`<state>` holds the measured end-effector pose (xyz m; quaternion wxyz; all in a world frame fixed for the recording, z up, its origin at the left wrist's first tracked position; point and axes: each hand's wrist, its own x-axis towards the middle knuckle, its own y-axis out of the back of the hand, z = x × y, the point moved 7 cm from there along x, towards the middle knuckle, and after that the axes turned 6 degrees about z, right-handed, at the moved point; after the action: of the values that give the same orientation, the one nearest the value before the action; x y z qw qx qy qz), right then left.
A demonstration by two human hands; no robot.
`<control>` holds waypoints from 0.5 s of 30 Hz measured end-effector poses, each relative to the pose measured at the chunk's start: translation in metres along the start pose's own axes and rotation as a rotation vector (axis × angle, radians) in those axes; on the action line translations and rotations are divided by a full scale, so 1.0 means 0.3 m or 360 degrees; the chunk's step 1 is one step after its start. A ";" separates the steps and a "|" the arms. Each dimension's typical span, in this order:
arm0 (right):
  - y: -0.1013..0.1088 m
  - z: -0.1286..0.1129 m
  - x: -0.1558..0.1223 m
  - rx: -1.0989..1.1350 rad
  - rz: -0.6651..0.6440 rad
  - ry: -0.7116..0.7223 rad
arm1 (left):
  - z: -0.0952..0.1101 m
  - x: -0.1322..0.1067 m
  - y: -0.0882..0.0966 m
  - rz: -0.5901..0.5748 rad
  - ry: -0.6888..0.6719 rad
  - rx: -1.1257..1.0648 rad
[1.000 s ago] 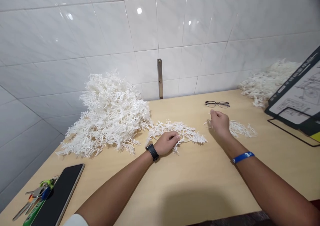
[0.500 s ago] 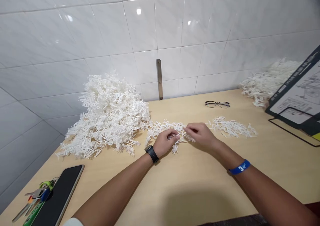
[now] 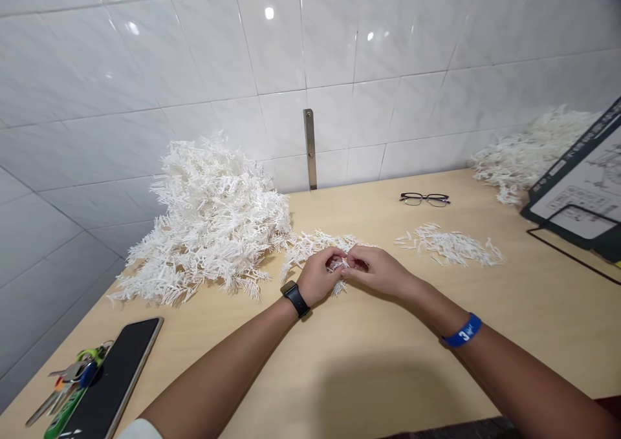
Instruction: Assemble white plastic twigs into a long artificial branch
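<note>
My left hand (image 3: 319, 275), with a black watch on its wrist, is closed on a white branched plastic sprig (image 3: 339, 286). Its thin tips poke out below the fingers. My right hand (image 3: 372, 269) meets it fingertip to fingertip, thumb and fingers pinched at the same sprig. Exactly what the right fingertips grip is too small to make out. Just behind the hands lies a loose spread of white sprigs (image 3: 310, 248). To the left rises a large heap of the same white sprigs (image 3: 218, 219). Right of my hands is a flat scatter of small white pieces (image 3: 453, 245).
Glasses (image 3: 425, 199) lie toward the wall. A phone (image 3: 116, 381) and keys (image 3: 68, 377) are at the front left. A dark printed board (image 3: 582, 193) with a black wire frame leans at the right, near another white pile (image 3: 533, 151). A metal strip (image 3: 310, 148) is on the tiled wall.
My right hand has moved left and now touches my left hand at the sprig. My left hand has stayed nearly in place. The view has shifted slightly.
</note>
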<state>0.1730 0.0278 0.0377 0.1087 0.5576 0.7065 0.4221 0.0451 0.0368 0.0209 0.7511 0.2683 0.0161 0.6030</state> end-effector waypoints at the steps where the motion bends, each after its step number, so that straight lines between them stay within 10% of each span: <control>1: -0.009 -0.001 -0.001 0.0005 -0.0032 0.0005 | 0.003 0.000 -0.001 -0.0008 -0.0023 0.0036; 15: -0.038 0.024 -0.005 0.0250 -0.0228 -0.0045 | -0.014 0.002 0.006 0.0062 0.0050 0.0090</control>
<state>0.1699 0.0295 0.0245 0.1046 0.5184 0.7738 0.3487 0.0421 0.0391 0.0182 0.7310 0.2801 0.0399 0.6209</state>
